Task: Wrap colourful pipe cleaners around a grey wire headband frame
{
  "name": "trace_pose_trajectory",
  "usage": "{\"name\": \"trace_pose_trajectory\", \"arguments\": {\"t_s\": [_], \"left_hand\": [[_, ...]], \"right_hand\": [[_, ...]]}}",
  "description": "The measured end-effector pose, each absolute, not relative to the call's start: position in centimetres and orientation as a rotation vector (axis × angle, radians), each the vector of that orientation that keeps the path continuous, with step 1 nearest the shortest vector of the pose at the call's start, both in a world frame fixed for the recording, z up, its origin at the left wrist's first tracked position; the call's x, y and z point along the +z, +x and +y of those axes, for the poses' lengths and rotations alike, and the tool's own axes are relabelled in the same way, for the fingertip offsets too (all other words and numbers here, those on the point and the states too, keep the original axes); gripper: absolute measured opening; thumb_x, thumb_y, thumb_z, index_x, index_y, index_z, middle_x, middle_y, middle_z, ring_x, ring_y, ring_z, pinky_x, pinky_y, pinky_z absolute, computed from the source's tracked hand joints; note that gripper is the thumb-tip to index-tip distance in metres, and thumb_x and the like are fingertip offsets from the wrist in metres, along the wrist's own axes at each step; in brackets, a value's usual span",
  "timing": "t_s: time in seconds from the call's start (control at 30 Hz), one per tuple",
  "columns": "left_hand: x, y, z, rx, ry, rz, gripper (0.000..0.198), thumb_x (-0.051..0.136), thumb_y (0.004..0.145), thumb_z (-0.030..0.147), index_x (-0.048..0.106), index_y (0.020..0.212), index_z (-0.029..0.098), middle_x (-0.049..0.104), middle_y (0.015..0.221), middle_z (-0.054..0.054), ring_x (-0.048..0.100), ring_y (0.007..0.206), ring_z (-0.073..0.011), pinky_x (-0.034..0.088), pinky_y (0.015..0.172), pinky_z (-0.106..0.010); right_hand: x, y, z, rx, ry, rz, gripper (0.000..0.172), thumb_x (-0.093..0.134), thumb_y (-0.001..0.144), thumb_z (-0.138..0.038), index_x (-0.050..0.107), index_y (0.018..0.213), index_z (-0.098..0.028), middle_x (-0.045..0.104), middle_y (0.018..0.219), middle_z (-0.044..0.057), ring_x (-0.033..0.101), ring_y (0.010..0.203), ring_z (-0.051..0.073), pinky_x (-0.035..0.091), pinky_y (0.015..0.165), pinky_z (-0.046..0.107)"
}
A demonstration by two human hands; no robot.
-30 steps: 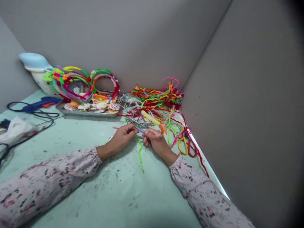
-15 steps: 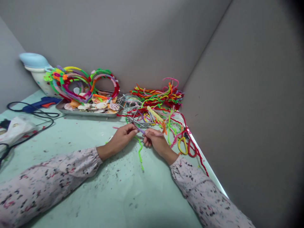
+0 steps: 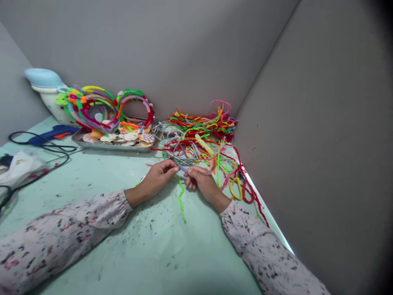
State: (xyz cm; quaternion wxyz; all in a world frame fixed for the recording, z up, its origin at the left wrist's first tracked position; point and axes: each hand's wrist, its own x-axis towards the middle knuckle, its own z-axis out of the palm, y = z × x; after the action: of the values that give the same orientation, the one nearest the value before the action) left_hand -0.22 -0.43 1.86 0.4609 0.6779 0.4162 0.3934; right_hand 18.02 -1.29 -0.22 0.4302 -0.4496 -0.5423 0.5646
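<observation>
Both hands pinch a curved headband (image 3: 202, 142) wrapped in fuzzy pipe cleaner, in yellow, orange, pink and purple stretches. My left hand (image 3: 158, 177) closes its thumb and fingertips at the purple stretch. A short way to the right, my right hand (image 3: 201, 180) grips the band, its fingers curled. The yellow end rises beyond my right hand, and part of the band is hidden by the fingers. Below, between the hands, a bright green pipe cleaner (image 3: 181, 198) hangs or lies over the table; I cannot tell which.
A metal tray (image 3: 113, 146) holds shells and finished colourful headbands (image 3: 135, 96). Grey bare headbands (image 3: 184, 153) and a pile of pipe cleaners (image 3: 205, 123) lie behind my hands. Scissors (image 3: 248, 192) are at the right edge. On the left are a blue glue gun (image 3: 46, 136), black cable (image 3: 66, 154) and blue-lidded container (image 3: 46, 86).
The yellow end of the headband has swung slightly right and down. My hands stay nearly in the same place, still pinching it.
</observation>
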Motion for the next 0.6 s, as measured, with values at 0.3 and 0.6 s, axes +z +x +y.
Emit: {"name": "trace_pose_trajectory", "arguments": {"t_s": [0.3,0.6], "left_hand": [[1.56,-0.25,-0.04,0.986,1.534,1.017,0.027,0.063,0.078,0.038,0.061,0.089,0.014,0.052,0.065,0.004,0.041,0.054,-0.0088,0.033,0.051,-0.021],[1.31,-0.32,0.29,0.960,1.475,1.062,0.023,0.066,0.076,0.037,0.068,0.084,0.015,0.054,0.052,0.004,0.043,0.048,-0.0092,0.027,0.046,-0.021]], "right_hand": [[0.05,18.25,-1.24,1.446,-1.077,-1.366,0.019,0.051,0.081,-0.030,0.060,0.071,-0.016,0.060,0.054,-0.002,0.050,0.042,0.007,0.036,0.041,0.018],[-0.12,18.42,-1.23,1.476,-1.053,-1.361,0.019,0.051,0.082,-0.031,0.060,0.074,-0.016,0.060,0.056,-0.002,0.051,0.043,0.007,0.038,0.043,0.018]]}}
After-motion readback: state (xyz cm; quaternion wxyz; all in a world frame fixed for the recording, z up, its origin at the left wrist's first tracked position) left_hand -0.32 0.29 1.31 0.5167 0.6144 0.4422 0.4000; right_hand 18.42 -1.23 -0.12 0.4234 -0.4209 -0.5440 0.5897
